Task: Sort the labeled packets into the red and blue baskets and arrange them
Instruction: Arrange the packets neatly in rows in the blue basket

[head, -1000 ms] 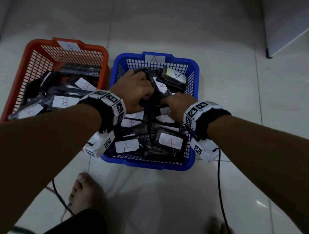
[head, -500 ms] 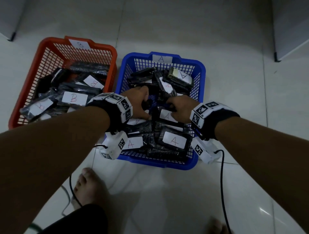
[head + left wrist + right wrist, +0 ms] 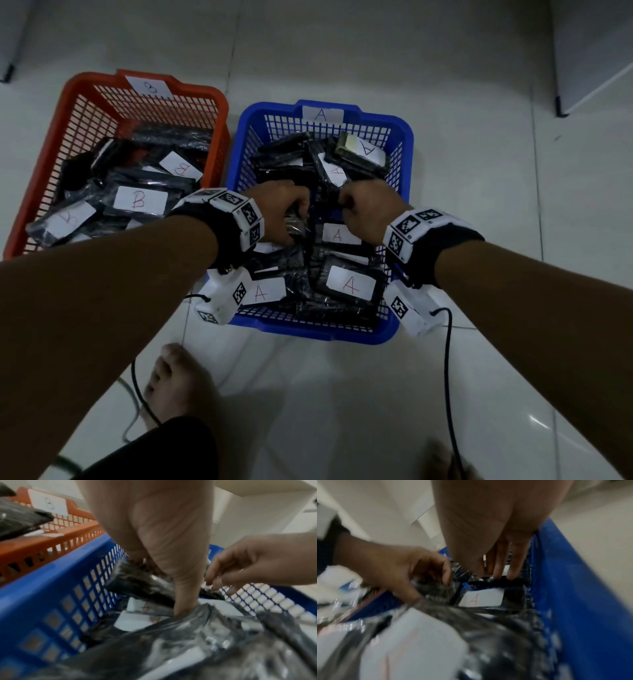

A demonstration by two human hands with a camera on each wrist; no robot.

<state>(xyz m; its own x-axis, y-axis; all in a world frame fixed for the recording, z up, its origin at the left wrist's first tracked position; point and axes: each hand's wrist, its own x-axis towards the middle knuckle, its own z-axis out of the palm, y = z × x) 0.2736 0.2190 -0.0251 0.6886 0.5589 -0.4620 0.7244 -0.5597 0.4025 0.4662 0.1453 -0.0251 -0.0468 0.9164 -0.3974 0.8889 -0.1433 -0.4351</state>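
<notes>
Black plastic packets with white "A" labels fill the blue basket, whose far wall carries an "A" tag. The red basket on its left holds "B" packets. Both hands are down in the middle of the blue basket. My left hand curls its fingers round a black packet, thumb pushed down among the others. My right hand is just right of it, and its fairly straight fingertips touch the top edge of an upright packet by the right wall.
The baskets stand side by side on a pale tiled floor. Bare feet and the wrist cameras' cables lie just in front of the blue basket. A white cabinet corner stands at the far right.
Both hands have drawn back from the far half of the blue basket to its middle. A small gap has opened between them.
</notes>
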